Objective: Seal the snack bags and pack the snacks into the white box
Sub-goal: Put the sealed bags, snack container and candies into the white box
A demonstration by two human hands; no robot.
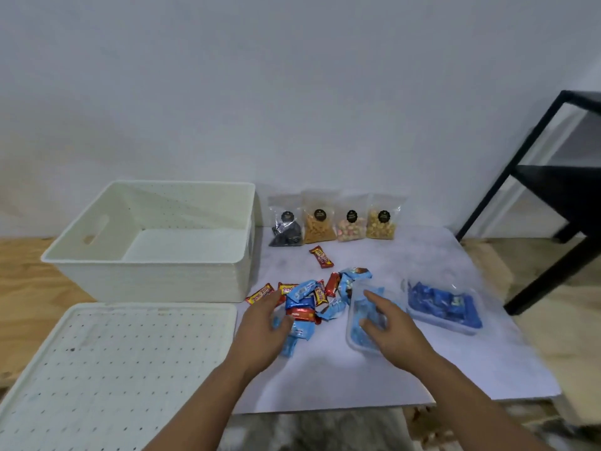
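Progress was small at this moment: the white perforated plastic box (156, 242) stood empty on the wooden floor, with nothing packed inside it, and its flat white perforated lid (113, 362) lay in front of it, nearer to the person. Four clear snack bags with round black labels (333, 219) stood in a row against the wall, just to the right of the box, on the pale grey mat (455, 362); whether their tops were sealed I could not tell. A loose heap of small wrapped snacks in blue and red foil (309, 301) lay in the middle of the mat, all outside the box. The left hand (260, 333) rested over the near side of this heap with the fingers spread and apart, not clamped on any piece as far as could be seen. The right hand (390, 323) reached with open fingers into a clear plastic tray with light blue packets (354, 340). Another clear tray, filled with dark blue packets (442, 304), sat further right. In my judgement nearly the whole task was left.
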